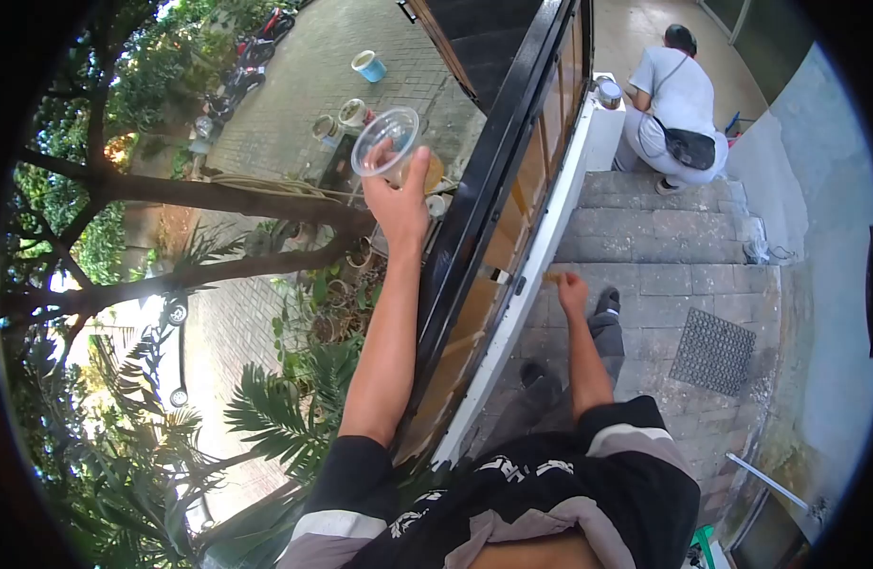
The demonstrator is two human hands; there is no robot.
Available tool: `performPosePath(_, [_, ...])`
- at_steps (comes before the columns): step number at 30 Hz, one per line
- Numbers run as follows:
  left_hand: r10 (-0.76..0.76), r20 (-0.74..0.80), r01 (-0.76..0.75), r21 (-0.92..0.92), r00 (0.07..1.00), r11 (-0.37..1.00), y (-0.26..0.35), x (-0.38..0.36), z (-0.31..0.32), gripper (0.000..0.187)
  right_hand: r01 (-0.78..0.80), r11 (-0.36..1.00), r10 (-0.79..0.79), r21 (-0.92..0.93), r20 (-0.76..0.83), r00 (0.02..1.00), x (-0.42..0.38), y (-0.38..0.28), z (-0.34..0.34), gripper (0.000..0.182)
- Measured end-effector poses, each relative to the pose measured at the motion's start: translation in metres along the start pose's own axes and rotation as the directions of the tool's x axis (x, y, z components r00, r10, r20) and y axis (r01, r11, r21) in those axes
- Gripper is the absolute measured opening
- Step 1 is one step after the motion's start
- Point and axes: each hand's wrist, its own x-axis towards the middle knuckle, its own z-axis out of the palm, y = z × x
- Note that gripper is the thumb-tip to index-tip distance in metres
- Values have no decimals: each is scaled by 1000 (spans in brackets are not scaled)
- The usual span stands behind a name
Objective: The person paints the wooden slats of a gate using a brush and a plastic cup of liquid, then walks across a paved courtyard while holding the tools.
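My left hand (399, 204) is wrapped around a clear plastic cup (386, 136), held out beyond the black railing (474, 204). Something amber shows low in the cup, partly covered by my fingers. On the stair side, my right hand (572, 293) is closed in a pinch on a small tan piece (553, 277), too small to name exactly. That piece is close to the white lower edge (524, 277) of the railing; whether it touches cannot be made out. Brown panels (515, 223) fill the railing between its black top and white edge.
Stone steps (659, 223) lead up to a crouching person (678, 104) beside a metal can (608, 92). A dark rubber mat (712, 351) lies on the paving. Beyond the railing are tree branches (237, 194), potted plants and several buckets, one of them blue (369, 67).
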Motion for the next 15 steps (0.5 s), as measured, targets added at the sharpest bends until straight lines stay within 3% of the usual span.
performPosePath(1, [-31, 11, 31, -21, 999, 999, -2, -1, -2, 59, -130, 987, 129, 99, 16, 992, -18, 6, -9, 33])
performPosePath(3, [-22, 1, 22, -5, 1000, 1000, -4, -1, -1, 58, -268, 963, 269, -25, 72, 960, -44, 23, -25, 35])
performPosePath(4, [-16, 7, 16, -5, 1000, 1000, -6, -1, -1, 59, -318, 948, 318, 3, 66, 946, -58, 22, -37, 35])
performPosePath(6, [11, -1, -11, 36, 1000, 999, -5, 1, -4, 63, -337, 941, 335, 22, 69, 940, -71, 19, -52, 35])
performPosePath(8, [-24, -47, 26, 41, 999, 999, -9, 2, -6, 63, -378, 922, 384, 82, -76, 920, -58, 21, -62, 31])
performPosePath(9, [-61, -63, 64, 44, 996, 997, -11, 1, -8, 64, -338, 939, 341, 54, -54, 938, -37, 8, -72, 31])
performPosePath(11, [-77, -125, 79, 12, 989, 997, -11, 3, -12, 66, -196, 837, 271, 511, -76, 960, 21, -40, -96, 27])
performPosePath(15, [-51, -165, 58, 39, 985, 998, 0, 4, -14, 65, 169, 750, 36, 640, -295, 955, 99, -226, -154, 27])
